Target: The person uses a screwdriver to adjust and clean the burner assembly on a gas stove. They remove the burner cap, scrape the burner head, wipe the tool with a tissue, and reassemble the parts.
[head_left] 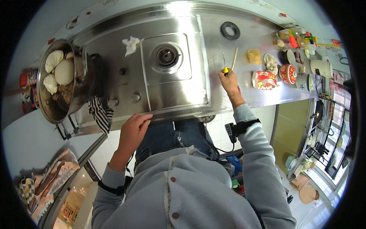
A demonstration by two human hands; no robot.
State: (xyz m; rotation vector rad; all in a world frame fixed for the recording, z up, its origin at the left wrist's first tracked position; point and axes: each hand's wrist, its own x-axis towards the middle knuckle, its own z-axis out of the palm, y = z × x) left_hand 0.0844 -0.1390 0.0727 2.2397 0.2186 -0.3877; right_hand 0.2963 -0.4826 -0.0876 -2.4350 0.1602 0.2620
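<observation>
My right hand (230, 84) is over the counter right of the stove, its fingers closed on the yellow handle of a screwdriver (225, 70). The thin metal shaft points away from me. A slim wooden stick (235, 57) lies just to its right. My left hand (134, 129) is at the counter's front edge with its fingers loosely extended, and nothing shows in it. Ahead of that hand is the steel gas stove (129, 82), with a round burner (167, 56) bared in a square recess. A black ring (230, 30) lies on the counter at the far right of the stove.
A big pot (78, 101) with food stands at the left, near a striped cloth (100, 114). White crumpled tissue (130, 45) lies on the stove. At right are a sponge (254, 56), a red-and-white packet (264, 80), a rag (271, 63), a patterned red jar (288, 73) and several bottles (293, 38).
</observation>
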